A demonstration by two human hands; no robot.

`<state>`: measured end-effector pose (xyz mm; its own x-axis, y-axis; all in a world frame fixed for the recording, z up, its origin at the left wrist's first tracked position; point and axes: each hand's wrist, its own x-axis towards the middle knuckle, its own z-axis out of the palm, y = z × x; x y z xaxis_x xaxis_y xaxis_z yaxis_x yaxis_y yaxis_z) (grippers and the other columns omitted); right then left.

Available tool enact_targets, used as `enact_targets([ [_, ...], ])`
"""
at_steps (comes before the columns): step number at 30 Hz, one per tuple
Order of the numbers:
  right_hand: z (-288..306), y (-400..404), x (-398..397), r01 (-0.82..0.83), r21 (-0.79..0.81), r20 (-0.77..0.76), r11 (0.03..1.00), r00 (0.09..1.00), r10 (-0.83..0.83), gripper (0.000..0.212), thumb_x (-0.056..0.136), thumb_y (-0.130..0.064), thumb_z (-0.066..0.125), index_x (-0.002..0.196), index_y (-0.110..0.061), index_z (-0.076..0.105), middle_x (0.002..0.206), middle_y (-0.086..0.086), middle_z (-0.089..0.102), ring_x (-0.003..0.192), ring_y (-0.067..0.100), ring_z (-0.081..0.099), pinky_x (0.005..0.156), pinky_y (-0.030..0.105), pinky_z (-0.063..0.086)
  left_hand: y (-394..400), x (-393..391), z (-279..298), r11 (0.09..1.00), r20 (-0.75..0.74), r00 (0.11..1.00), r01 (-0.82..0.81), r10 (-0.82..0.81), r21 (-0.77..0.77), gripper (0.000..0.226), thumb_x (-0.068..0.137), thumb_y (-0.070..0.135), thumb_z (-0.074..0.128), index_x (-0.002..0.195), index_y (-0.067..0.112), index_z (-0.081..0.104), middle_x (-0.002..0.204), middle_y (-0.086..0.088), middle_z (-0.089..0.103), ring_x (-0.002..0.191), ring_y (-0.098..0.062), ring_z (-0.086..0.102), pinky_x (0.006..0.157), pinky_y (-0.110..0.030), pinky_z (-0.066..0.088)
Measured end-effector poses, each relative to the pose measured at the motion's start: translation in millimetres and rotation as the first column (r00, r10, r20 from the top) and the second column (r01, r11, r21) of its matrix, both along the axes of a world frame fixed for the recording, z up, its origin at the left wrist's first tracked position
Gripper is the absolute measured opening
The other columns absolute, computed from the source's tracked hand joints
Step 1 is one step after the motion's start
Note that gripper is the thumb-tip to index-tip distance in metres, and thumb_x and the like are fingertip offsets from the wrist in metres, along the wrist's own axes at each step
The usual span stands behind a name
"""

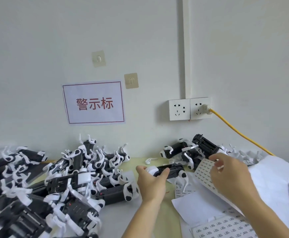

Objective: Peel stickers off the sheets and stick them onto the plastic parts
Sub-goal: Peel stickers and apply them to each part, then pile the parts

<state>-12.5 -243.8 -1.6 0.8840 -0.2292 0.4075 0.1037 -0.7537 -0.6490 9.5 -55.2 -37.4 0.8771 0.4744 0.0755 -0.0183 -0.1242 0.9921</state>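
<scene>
My left hand [151, 182] grips a black-and-white plastic part [170, 170] at its left end, holding it just above the yellow-green table [164, 213]. My right hand [229, 174] is over a sticker sheet [203, 172] that curls up beside the part, and its fingertips pinch at the sheet's upper edge. Whether a sticker is between the fingers I cannot see. Another sticker sheet [224, 228] lies flat at the bottom right.
A big heap of black-and-white parts [57, 182] fills the left side of the table. A smaller group of parts [192, 151] lies by the wall. White paper sheets [274, 182] cover the right. A yellow cable [240, 133] runs from the wall socket [200, 109].
</scene>
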Motion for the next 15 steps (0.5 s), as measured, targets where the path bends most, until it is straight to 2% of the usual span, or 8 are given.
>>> enact_targets([
  [3, -0.8, -9.1, -0.7, 0.113, -0.081, -0.004, 0.99, 0.993, -0.114, 0.049, 0.089, -0.012, 0.055, 0.137, -0.022, 0.055, 0.126, 0.008, 0.06, 0.107, 0.031, 0.06, 0.084, 0.042, 0.053, 4.9, 3.0, -2.1, 0.993, 0.008, 0.997, 0.07, -0.071, 0.093, 0.052, 0.083, 0.03, 0.077, 0.113, 0.022, 0.036, 0.105, -0.006, 0.062, 0.071, -0.013, 0.057, 0.048, -0.014, 0.037],
  [5, -3.0, -12.3, 0.2, 0.163, -0.174, -0.079, 0.971, 0.981, -0.179, 0.055, 0.089, -0.017, 0.057, 0.144, -0.019, 0.049, 0.137, 0.012, 0.055, 0.122, 0.037, 0.052, 0.092, 0.048, 0.051, 3.2, 2.5, -0.6, 0.981, -0.008, 0.993, 0.117, -0.117, 0.154, 0.044, 0.083, 0.029, 0.074, 0.109, 0.028, 0.039, 0.113, -0.018, 0.062, 0.064, -0.018, 0.056, 0.043, -0.013, 0.038],
  [6, -4.4, -12.2, 0.3, 0.171, -0.219, -0.129, 0.961, 0.971, -0.202, 0.057, 0.09, -0.021, 0.059, 0.145, -0.019, 0.047, 0.138, 0.012, 0.054, 0.125, 0.038, 0.049, 0.095, 0.049, 0.05, 2.7, 2.1, -0.7, 0.973, -0.013, 0.992, 0.127, -0.127, 0.191, 0.038, 0.083, 0.03, 0.073, 0.104, 0.029, 0.041, 0.113, -0.017, 0.061, 0.062, -0.017, 0.056, 0.043, -0.012, 0.037],
  [10, -11.0, -9.5, 2.2, 0.183, -0.326, -0.218, 0.928, 0.94, -0.262, 0.053, 0.091, -0.035, 0.063, 0.139, -0.021, 0.049, 0.13, 0.009, 0.058, 0.123, 0.036, 0.046, 0.092, 0.046, 0.051, 3.9, -0.1, -2.7, 0.944, 0.005, 0.991, 0.127, -0.135, 0.304, 0.031, 0.083, 0.038, 0.072, 0.099, 0.03, 0.047, 0.106, 0.007, 0.05, 0.077, 0.001, 0.05, 0.056, -0.01, 0.033],
  [13, -16.6, -9.6, 3.7, 0.213, -0.318, -0.172, 0.924, 0.945, -0.277, 0.053, 0.086, -0.023, 0.067, 0.138, -0.025, 0.054, 0.127, 0.008, 0.063, 0.119, 0.035, 0.049, 0.09, 0.044, 0.049, 3.2, -0.9, -3.8, 0.907, 0.042, 0.99, 0.104, -0.133, 0.408, 0.037, 0.082, 0.047, 0.07, 0.103, 0.032, 0.044, 0.107, 0.01, 0.043, 0.094, -0.007, 0.05, 0.064, -0.017, 0.038],
  [15, -18.1, -8.7, 3.5, 0.205, -0.227, -0.135, 0.952, 0.962, -0.239, 0.049, 0.085, -0.014, 0.067, 0.132, -0.024, 0.061, 0.12, 0.009, 0.068, 0.109, 0.034, 0.057, 0.086, 0.044, 0.052, 2.2, 0.0, -2.3, 0.859, 0.112, 0.987, 0.042, -0.115, 0.51, 0.04, 0.082, 0.051, 0.068, 0.108, 0.032, 0.044, 0.11, 0.01, 0.044, 0.106, -0.012, 0.044, 0.075, -0.027, 0.044],
])
